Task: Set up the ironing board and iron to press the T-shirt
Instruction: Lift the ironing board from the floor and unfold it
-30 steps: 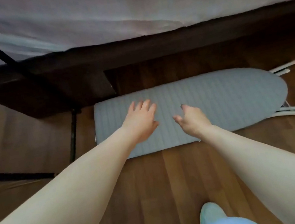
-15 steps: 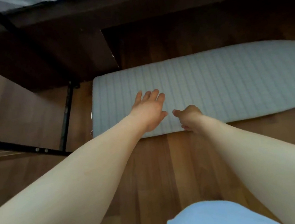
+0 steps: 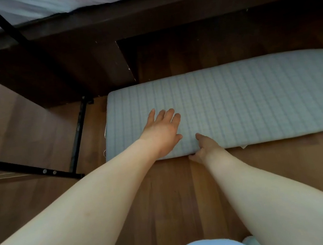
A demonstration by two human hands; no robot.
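Left hand rests flat, fingers straight, on a pale-blue checked ironing board; right hand grips its near edge. Behind the board stands a dark wooden bed frame, black metal bars to its left.
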